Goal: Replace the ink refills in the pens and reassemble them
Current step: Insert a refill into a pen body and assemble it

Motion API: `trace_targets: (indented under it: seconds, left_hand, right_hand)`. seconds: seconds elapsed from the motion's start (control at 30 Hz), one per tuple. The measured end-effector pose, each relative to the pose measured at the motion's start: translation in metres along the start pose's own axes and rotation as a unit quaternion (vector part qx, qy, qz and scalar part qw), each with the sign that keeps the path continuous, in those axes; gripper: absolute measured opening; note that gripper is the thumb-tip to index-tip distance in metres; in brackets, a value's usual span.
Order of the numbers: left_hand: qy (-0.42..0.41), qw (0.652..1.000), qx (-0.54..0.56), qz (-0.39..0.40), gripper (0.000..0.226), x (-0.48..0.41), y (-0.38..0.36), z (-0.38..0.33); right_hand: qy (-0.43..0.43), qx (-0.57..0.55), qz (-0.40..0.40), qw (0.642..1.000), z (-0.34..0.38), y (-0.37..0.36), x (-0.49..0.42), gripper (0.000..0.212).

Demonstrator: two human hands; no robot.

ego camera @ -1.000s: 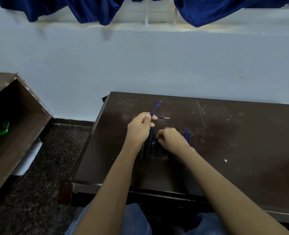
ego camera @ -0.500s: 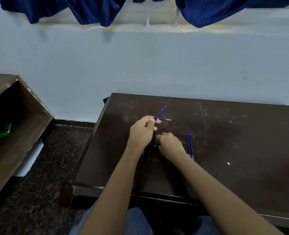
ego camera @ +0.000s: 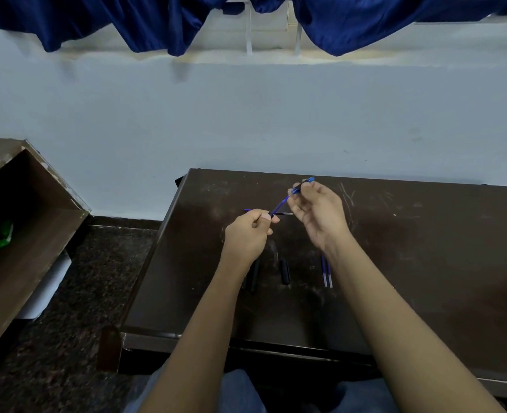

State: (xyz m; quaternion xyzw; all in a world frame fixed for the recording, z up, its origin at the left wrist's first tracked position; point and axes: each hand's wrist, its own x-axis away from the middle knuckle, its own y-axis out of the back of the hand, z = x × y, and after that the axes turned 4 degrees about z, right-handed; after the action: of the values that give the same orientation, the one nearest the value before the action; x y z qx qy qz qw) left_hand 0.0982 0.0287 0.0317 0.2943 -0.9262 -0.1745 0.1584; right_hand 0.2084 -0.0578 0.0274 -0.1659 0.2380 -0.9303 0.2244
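Now a thin blue refill (ego camera: 279, 205) is held in the air above the dark table (ego camera: 410, 248), slanting from the left hand (ego camera: 247, 234) up toward one o'clock to the right hand (ego camera: 318, 214). The lower end is pinched between the left thumb and forefinger, with the other fingers curled in. At the upper end a short blue tip piece (ego camera: 304, 183) is gripped by the right fingertips, the palm being turned toward the camera and the remaining fingers loosely spread; whether refill and tip piece are already joined cannot be told.

Behind the left hand, at about twelve o'clock from it, another refill (ego camera: 285, 214) is seen lying flat on the table, mostly hidden. Toward six o'clock from the hands, black pen barrels (ego camera: 254, 274) are laid on the wood beside the left forearm, partly covered by it, and a short black cap (ego camera: 285, 272) is set just to their right — apart from them. Two more blue refills (ego camera: 326, 274) are placed side by side at the inner edge of the right forearm, their pale ends pointing toward the person.

A blue curtain (ego camera: 157, 22) is hung along the wall at the top.
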Motion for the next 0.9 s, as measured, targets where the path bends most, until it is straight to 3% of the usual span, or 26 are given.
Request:
trace_targets:
  seconds: [0.13, 0.37, 0.9]
  left_hand:
    - [-0.002, 1.0, 0.017, -0.015, 0.027, -0.003, -0.003, -0.003]
    - [-0.019, 1.0, -0.008, -0.013, 0.027, -0.013, -0.003, -0.003]
    - [-0.045, 0.997, -0.066, 0.008, 0.028, -0.018, -0.003, 0.0]
  right_hand:
    - [-0.008, -0.096, 0.008, 0.995, 0.007, -0.002, 0.001, 0.016]
    - [-0.006, -0.103, 0.005, 0.995, 0.007, -0.008, 0.001, 0.012]
    - [0.011, 0.007, 0.011, 1.0, 0.003, 0.001, -0.006, 0.008]
